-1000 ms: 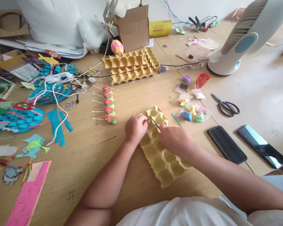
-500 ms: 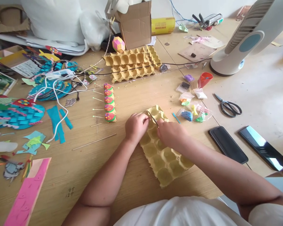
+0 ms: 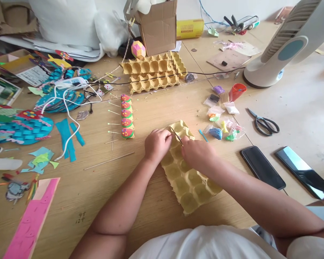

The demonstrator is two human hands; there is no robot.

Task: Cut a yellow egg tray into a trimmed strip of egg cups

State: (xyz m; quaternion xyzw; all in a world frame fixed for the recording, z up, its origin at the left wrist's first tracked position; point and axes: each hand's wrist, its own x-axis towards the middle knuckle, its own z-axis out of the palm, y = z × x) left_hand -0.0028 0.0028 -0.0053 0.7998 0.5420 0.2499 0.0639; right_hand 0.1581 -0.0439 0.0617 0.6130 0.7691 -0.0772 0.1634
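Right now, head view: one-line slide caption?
On a cluttered wooden table, left hand steadies the yellow egg tray; right hand holds a thin tool against it.

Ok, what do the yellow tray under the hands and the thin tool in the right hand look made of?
Egg tray: moulded paper pulp, it seems; matt, rough yellow surface, soft pressed cups, ragged rim, pinched by the left hand. Tool in the right hand: likely metal; thin, dark blade with a slight glint, too small to be sure.

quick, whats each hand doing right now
Left hand: closed, pinching the egg tray edge.
Right hand: closed on a blade.
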